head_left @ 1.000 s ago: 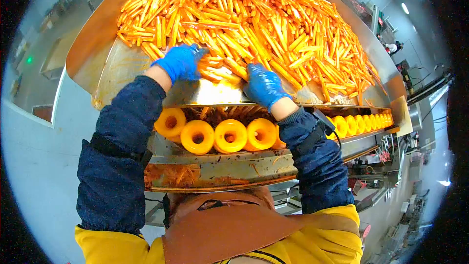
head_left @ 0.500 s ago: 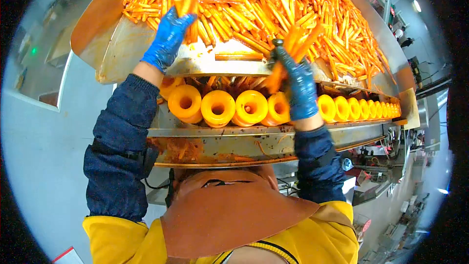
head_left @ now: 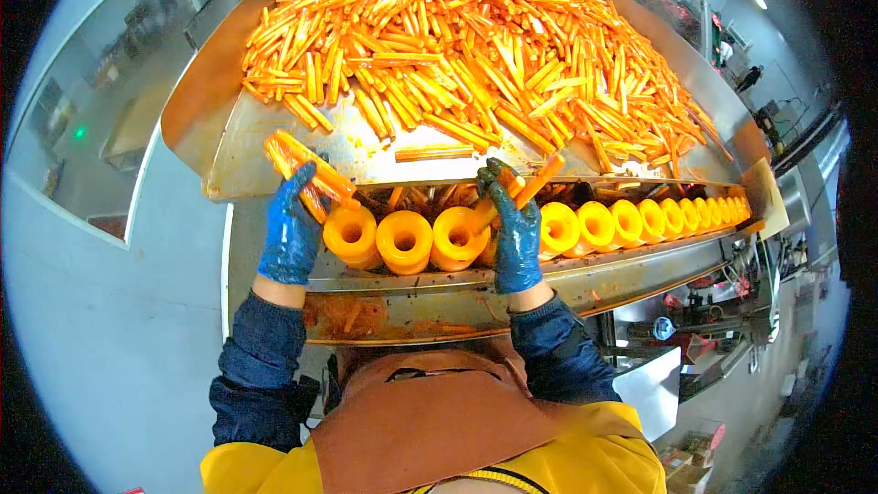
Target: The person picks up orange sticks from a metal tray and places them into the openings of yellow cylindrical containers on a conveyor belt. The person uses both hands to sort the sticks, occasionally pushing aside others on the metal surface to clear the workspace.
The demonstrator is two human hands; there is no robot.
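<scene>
My left hand (head_left: 291, 233), in a blue glove, is closed around a bundle of glossy orange sticks (head_left: 309, 167) at the left end of the row of yellow cups. My right hand (head_left: 510, 230), its glove stained dark, also grips a few orange sticks (head_left: 540, 179). Their lower ends point at the mouth of a yellow cup (head_left: 459, 233) with a round hole. Part of the row behind this hand is hidden. A large heap of the same sticks (head_left: 439, 55) lies on the metal tray (head_left: 274, 146) beyond both hands.
More yellow cups (head_left: 650, 218) continue in a row to the right. Below them runs a metal trough (head_left: 430, 311) with orange residue. A brown apron (head_left: 421, 421) covers my front. A raised metal rim surrounds the tray's far side.
Both hands have come back from the tray toward the cups, each still holding sticks. The right hand's sticks now reach a cup mouth. The view has shifted, showing more of the tray's far side.
</scene>
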